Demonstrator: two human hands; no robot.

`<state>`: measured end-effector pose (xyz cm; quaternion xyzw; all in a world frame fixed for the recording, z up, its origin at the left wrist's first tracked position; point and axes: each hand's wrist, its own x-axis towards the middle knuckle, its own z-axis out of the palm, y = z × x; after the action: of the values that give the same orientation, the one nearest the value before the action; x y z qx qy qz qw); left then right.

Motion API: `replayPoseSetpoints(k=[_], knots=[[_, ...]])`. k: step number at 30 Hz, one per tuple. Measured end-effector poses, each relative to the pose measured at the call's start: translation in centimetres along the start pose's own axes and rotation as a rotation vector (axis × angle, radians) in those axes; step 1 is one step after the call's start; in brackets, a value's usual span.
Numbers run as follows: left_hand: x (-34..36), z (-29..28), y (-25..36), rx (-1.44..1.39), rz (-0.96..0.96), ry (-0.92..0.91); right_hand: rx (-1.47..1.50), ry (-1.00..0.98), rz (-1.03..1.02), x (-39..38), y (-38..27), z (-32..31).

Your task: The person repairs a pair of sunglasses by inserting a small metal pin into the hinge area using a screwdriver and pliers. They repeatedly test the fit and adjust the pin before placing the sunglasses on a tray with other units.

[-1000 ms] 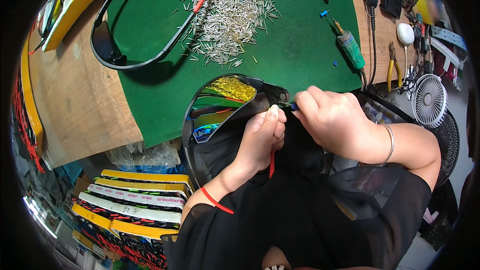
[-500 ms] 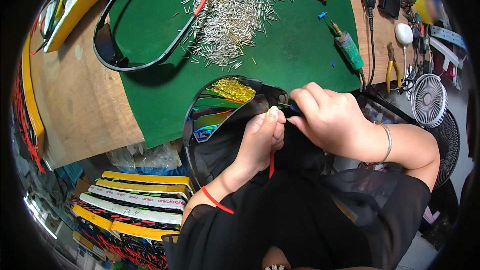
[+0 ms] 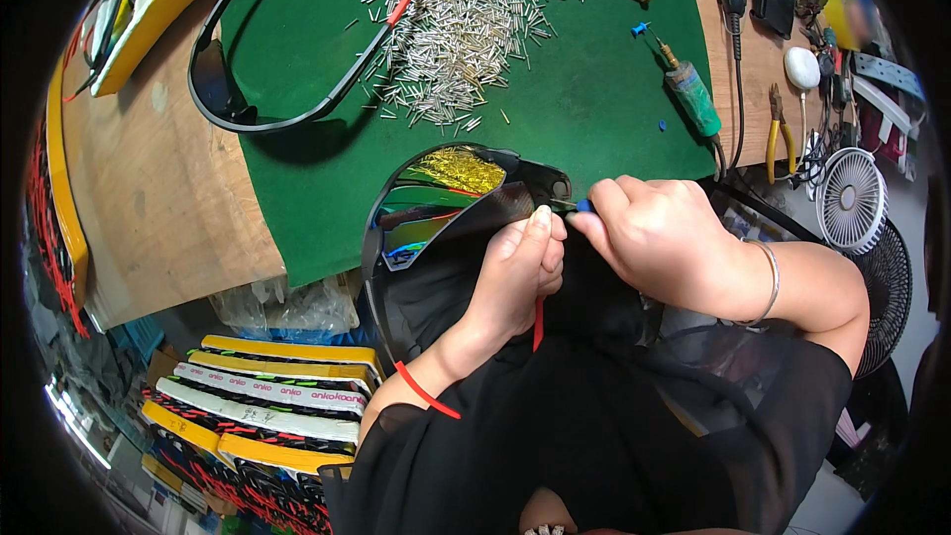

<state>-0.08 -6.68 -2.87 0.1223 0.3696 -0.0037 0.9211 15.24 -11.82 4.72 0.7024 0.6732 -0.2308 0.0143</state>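
I see both hands meeting over a pair of black sunglasses with a mirrored, rainbow-tinted lens (image 3: 436, 213), held just below the near edge of the green mat (image 3: 555, 129) and partly over the person's lap. My left hand (image 3: 515, 272) has its fingers curled closed around the frame near the hinge, thumb pressed on top. My right hand (image 3: 659, 238) is closed in a pinch on a small blue-handled tool (image 3: 582, 205), its tip touching the hinge; I cannot tell how much of the tool is in the grip. On the mat, well above the sunglasses, lies a heap of small silver metal pins (image 3: 466, 25). To the left of that heap rests a second black frame with a red temple tip (image 3: 287, 89). A green-handled soldering iron (image 3: 691, 94) lies at the mat's right edge.
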Motion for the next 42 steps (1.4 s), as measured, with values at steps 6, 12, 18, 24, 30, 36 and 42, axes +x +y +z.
replayPoseSetpoints(k=[6, 12, 18, 24, 30, 36, 42], knots=[[0.15, -0.14, -0.10, -0.006, 0.003, -0.009, 0.011, 0.098, -0.048, 0.38, 0.11, -0.28], [0.15, -0.12, -0.14, -0.027, 0.019, 0.002, -0.119, 0.165, -0.074, 0.58, -0.40, -0.35], [0.00, 0.08, 0.03, -0.010, 0.007, 0.009, -0.035, 0.104, 0.043, 0.17, -0.22, -0.08], [0.03, 0.12, 0.08, 0.000, -0.003, 0.014, -0.126, 0.163, -0.014, 0.55, -0.49, -0.19], [0.01, 0.03, 0.10, 0.000, -0.007, 0.016, -0.097, 0.103, -0.007, 0.16, -0.39, 0.13], [0.01, 0.07, 0.02, -0.001, 0.005, 0.005, -0.101, 0.160, -0.076, 0.68, -0.12, -0.25], [0.06, -0.18, -0.15, -0.023, 0.005, -0.003, -0.055, 0.135, -0.027, 0.23, 0.22, 0.54]])
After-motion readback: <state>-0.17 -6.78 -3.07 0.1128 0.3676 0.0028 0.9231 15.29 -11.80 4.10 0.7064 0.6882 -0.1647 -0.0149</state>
